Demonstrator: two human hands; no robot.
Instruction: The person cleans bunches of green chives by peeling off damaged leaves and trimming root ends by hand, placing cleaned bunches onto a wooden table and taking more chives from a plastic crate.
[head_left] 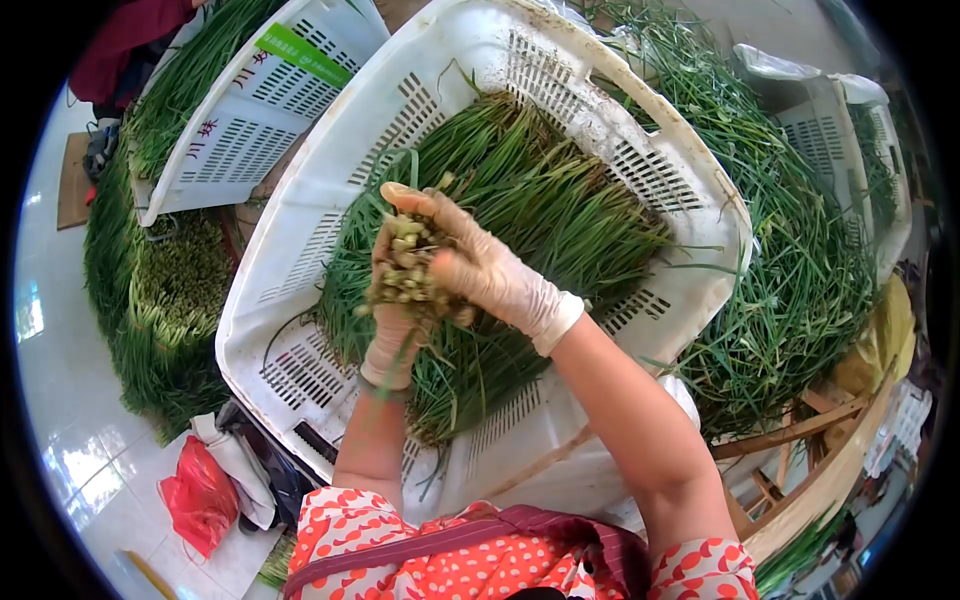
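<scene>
A bunch of green chives (pixel 408 262) is held up over a large white basket (pixel 290 200), its pale stem ends facing me. My left hand (pixel 393 335), in a thin whitish glove, is wrapped round the bunch from below and the left; its fingers are partly hidden. With the same kind of glove, my right hand (pixel 490 268) closes on the bunch from the right, its fingers over the top and its thumb against the stems. Many more chives (pixel 540 190) lie in the basket beneath both hands.
Loose greens (pixel 770 280) are heaped on the right beside another white basket (pixel 815 140). At upper left stands a white basket with a green label (pixel 303 53), near stacked chives (pixel 180 290). A red plastic bag (pixel 200 495) lies on the floor. A co-worker's dark red sleeve (pixel 125 45) shows.
</scene>
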